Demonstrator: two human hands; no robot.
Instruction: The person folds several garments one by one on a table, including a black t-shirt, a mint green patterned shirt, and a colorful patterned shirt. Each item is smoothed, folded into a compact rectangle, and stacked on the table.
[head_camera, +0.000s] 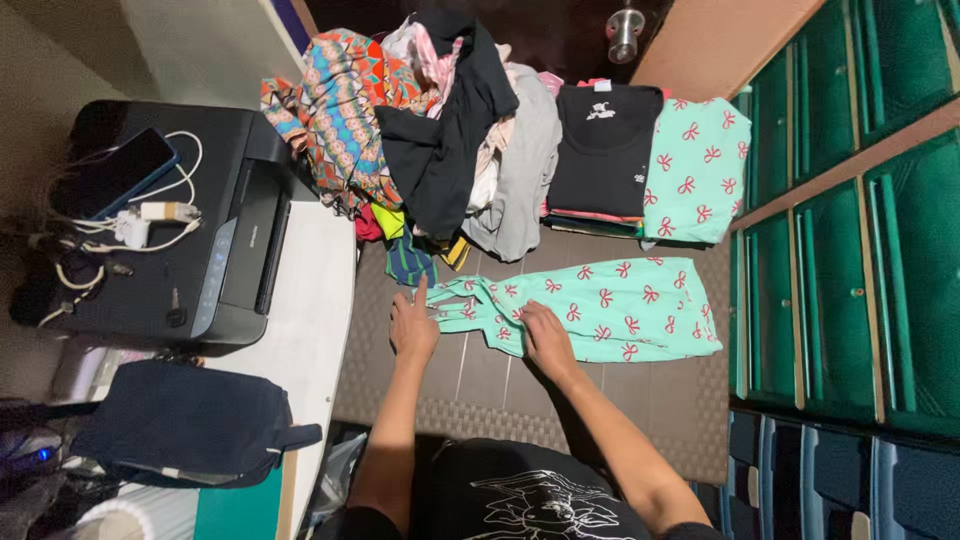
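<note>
A mint-green garment (600, 308) printed with pink bows is laid flat on a ribbed brown mat (480, 385), stretched out sideways in front of the person. The right hand (546, 338) is pressed palm-down on its lower edge, fingers spread flat, nothing gripped. The left hand (413, 325) is set at the bunched, narrow end of the garment, index finger extended and touching the fabric there, the other fingers loosely curled; nothing is clasped in it either.

Just beyond the hands, an unsorted heap of clothes (440, 130) is piled up: a bright patterned cloth, a black piece draped over the top, a grey piece hanging down. To the right of the heap, beyond the right hand, folded clothes are stacked: a black top (604, 150) on one stack and a matching mint-green bow-print top (697, 170) beside it. What lies under these top pieces is mostly hidden; only thin coloured edges are seen.

Further right, green drawers (840, 310) are ranged in a brown frame; their contents cannot be made out. To the left of the left hand, a black printer (210, 270) is set on a white desk (315, 330), with a phone (125, 170) and white cables on top. Nearer the person, a dark blue pouch (190, 420) is seen. The far end of the floor is lost in darkness.
</note>
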